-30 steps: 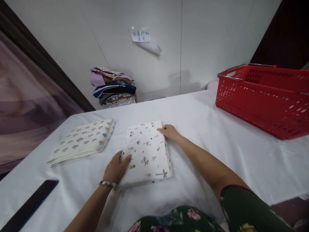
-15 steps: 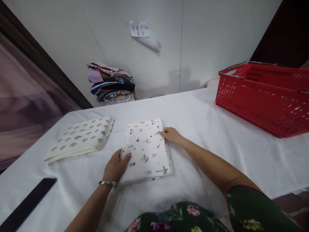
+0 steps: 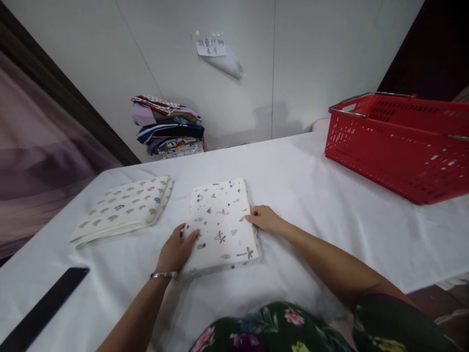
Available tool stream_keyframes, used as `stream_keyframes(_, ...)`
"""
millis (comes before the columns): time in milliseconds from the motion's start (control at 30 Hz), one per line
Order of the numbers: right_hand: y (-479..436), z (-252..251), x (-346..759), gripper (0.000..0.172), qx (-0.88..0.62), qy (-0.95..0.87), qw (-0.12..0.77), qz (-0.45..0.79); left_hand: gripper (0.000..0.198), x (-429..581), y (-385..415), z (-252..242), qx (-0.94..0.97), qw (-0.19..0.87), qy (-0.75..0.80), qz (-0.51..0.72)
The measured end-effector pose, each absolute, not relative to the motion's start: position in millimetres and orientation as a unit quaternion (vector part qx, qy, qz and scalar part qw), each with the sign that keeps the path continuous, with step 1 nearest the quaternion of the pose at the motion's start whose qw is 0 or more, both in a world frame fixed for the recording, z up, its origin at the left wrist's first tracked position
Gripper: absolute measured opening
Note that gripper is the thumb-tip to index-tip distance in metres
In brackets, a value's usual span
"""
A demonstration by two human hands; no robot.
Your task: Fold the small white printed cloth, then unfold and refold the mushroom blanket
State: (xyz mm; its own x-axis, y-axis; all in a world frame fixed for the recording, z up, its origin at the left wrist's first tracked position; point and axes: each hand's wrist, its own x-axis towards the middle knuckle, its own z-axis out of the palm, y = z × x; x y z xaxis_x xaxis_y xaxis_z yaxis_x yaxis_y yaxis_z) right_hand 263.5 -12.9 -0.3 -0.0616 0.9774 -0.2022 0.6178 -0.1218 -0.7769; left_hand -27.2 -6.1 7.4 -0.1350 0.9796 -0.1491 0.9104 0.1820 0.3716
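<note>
A white folded cloth [image 3: 220,225] printed with small palms, a flamingo and other motifs lies flat on the table in front of me. At its left edge, my left hand [image 3: 178,249] rests its thumb on top with the fingers along the side, gripping it. My right hand [image 3: 266,218] is closed on the right edge, thumb on the print and fingers curled at the side. To the left lies a second folded cloth [image 3: 124,208], cream with grey mushroom-like shapes and a few red and blue ones; neither hand touches it.
The table has a white cover [image 3: 293,171]. A red plastic basket [image 3: 395,142] with metal handles stands at the right. Behind the table is a pile of folded fabrics [image 3: 170,124] near the wall. A long dark flat strip [image 3: 47,308] lies at the lower left.
My right hand has slid a little down the cloth's right edge, towards me. The left hand keeps nearly the same hold, and the cloth has hardly moved.
</note>
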Motion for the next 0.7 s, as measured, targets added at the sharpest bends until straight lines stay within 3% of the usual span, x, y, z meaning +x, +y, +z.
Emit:
stream_keyframes(133,-17,0,266,0.033,-0.662,-0.604,0.220,0.384,0.075,-30,-14,9,0.626,0.197,0.750,0.087)
stream_keyframes(333,-18,3,261,0.027,-0.637,-0.637,0.211,0.381,0.077,-31,-19,15,0.635,0.188,0.744,0.088)
stream_keyframes(600,-23,-1,252,0.035,-0.622,-0.664,0.186,0.372,0.074,-47,-3,11,0.633,0.198,0.744,0.081)
stream_keyframes(700,-23,-1,253,0.034,-0.620,-0.663,0.196,0.371,0.075,-45,-8,15,0.647,0.153,0.744,0.069)
